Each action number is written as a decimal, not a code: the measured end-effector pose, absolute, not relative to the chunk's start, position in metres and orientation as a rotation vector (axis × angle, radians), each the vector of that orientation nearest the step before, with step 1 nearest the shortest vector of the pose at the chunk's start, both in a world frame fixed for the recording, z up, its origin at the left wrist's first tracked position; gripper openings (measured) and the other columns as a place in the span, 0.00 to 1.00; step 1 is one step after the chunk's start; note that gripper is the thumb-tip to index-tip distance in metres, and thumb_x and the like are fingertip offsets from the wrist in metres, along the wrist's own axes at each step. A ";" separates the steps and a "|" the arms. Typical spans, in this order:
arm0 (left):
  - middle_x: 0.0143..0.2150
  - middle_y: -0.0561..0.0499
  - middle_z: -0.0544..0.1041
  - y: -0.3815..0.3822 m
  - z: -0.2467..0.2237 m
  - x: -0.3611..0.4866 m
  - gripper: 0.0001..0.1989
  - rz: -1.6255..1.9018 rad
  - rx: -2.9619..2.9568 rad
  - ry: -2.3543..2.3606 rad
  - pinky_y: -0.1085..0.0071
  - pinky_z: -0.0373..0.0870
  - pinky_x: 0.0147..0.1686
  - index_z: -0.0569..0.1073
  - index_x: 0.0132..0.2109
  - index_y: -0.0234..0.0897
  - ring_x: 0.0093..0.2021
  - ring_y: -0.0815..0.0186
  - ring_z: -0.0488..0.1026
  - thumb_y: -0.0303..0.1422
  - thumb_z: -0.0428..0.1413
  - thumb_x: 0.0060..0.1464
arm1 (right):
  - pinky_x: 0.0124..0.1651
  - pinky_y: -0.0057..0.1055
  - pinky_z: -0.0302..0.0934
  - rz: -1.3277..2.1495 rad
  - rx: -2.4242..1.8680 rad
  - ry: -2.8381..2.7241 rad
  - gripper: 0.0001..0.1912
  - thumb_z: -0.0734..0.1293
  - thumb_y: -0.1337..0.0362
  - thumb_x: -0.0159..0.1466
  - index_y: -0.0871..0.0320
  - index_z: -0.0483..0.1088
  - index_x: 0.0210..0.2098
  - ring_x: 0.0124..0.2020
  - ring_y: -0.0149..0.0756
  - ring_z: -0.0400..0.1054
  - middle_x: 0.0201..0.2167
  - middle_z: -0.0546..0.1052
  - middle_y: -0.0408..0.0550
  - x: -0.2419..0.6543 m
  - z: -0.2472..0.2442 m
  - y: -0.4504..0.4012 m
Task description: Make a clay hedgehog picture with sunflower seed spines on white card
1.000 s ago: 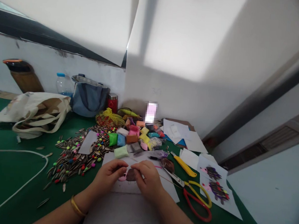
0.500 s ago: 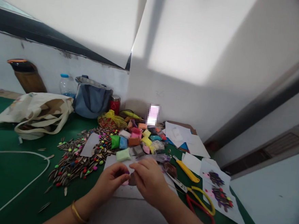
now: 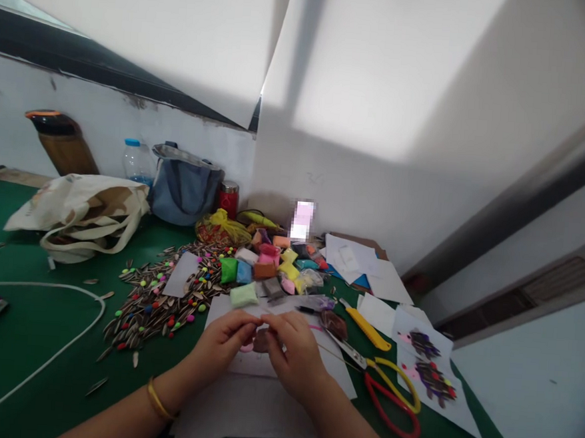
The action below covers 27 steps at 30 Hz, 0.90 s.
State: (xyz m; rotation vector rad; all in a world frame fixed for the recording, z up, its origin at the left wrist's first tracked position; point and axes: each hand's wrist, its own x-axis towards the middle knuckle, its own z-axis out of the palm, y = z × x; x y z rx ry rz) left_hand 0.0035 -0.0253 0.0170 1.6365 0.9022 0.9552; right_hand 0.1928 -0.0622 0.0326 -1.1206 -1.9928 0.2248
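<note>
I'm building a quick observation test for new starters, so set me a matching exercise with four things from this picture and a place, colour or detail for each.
1. Left hand
2. Scissors
3. Brown patch
4. Blue bag

A. between a clear bottle and a red flask
B. next to a pink shape
C. golden bracelet on the wrist
D. part yellow, part red

Pairs: 1-C, 2-D, 3-B, 4-A

Above white paper sheets (image 3: 254,406) on a green-covered bench (image 3: 39,325), the bare left grip (image 3: 226,341) and right grip (image 3: 293,351) hold fingertips close together near a flat brown shape (image 3: 262,341); red-and-yellow-handled steel scissors (image 3: 361,361) lie to the right.
</note>
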 end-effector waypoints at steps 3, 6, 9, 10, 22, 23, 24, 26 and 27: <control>0.30 0.50 0.76 -0.025 0.014 0.005 0.12 0.921 1.593 0.912 0.71 0.72 0.32 0.78 0.38 0.35 0.30 0.67 0.72 0.40 0.57 0.56 | 0.44 0.38 0.58 0.217 -1.111 -1.995 0.15 0.62 0.69 0.66 0.54 0.71 0.51 0.40 0.40 0.68 0.38 0.76 0.49 0.196 0.027 -0.061; 0.35 0.49 0.79 -0.024 0.009 0.007 0.10 0.936 1.553 0.910 0.70 0.74 0.36 0.78 0.40 0.36 0.34 0.65 0.75 0.37 0.61 0.52 | 0.43 0.38 0.58 0.217 -1.114 -2.005 0.15 0.62 0.69 0.65 0.54 0.71 0.50 0.40 0.40 0.68 0.37 0.76 0.49 0.200 0.025 -0.061; 0.40 0.47 0.79 -0.023 0.008 0.008 0.12 0.959 1.570 0.911 0.69 0.74 0.38 0.79 0.43 0.37 0.38 0.63 0.76 0.36 0.59 0.53 | 0.43 0.38 0.59 0.217 -1.115 -2.003 0.16 0.62 0.70 0.64 0.55 0.71 0.51 0.39 0.40 0.67 0.36 0.76 0.49 0.202 0.021 -0.059; 0.41 0.47 0.79 -0.023 0.009 0.008 0.13 0.957 1.580 0.914 0.69 0.74 0.37 0.79 0.44 0.37 0.37 0.64 0.75 0.37 0.58 0.54 | 0.43 0.38 0.59 0.221 -1.117 -1.999 0.17 0.62 0.70 0.64 0.55 0.70 0.52 0.39 0.40 0.67 0.36 0.76 0.48 0.203 0.020 -0.058; 0.28 0.50 0.76 -0.027 0.020 0.007 0.12 0.874 1.735 0.929 0.71 0.68 0.33 0.77 0.29 0.36 0.31 0.66 0.71 0.40 0.58 0.53 | 0.42 0.36 0.61 0.293 -0.999 -2.006 0.15 0.71 0.57 0.62 0.53 0.73 0.47 0.37 0.38 0.69 0.33 0.77 0.46 0.192 0.020 -0.061; 0.28 0.51 0.75 -0.027 0.020 0.008 0.13 0.866 1.740 0.925 0.72 0.67 0.32 0.77 0.29 0.36 0.30 0.66 0.71 0.41 0.57 0.54 | 0.41 0.36 0.60 0.276 -1.003 -1.989 0.12 0.70 0.57 0.64 0.53 0.74 0.45 0.36 0.38 0.69 0.32 0.76 0.46 0.191 0.020 -0.061; 0.27 0.51 0.75 -0.028 0.020 0.008 0.14 0.862 1.746 0.917 0.72 0.67 0.32 0.77 0.28 0.36 0.30 0.66 0.70 0.41 0.57 0.54 | 0.40 0.36 0.60 0.258 -1.005 -1.975 0.09 0.69 0.58 0.65 0.53 0.74 0.44 0.35 0.37 0.68 0.31 0.76 0.46 0.191 0.019 -0.061; 0.26 0.51 0.74 -0.029 0.020 0.008 0.16 0.867 1.753 0.896 0.73 0.66 0.32 0.76 0.28 0.36 0.29 0.67 0.70 0.43 0.56 0.56 | 0.40 0.36 0.59 0.233 -0.999 -1.960 0.07 0.68 0.60 0.66 0.53 0.75 0.42 0.35 0.37 0.68 0.30 0.75 0.46 0.191 0.018 -0.062; 0.26 0.51 0.74 -0.029 0.020 0.008 0.17 0.871 1.753 0.887 0.73 0.66 0.32 0.76 0.28 0.36 0.30 0.66 0.70 0.44 0.55 0.56 | 0.40 0.36 0.59 0.227 -0.998 -1.955 0.07 0.68 0.60 0.66 0.53 0.75 0.42 0.35 0.37 0.67 0.30 0.75 0.46 0.191 0.017 -0.062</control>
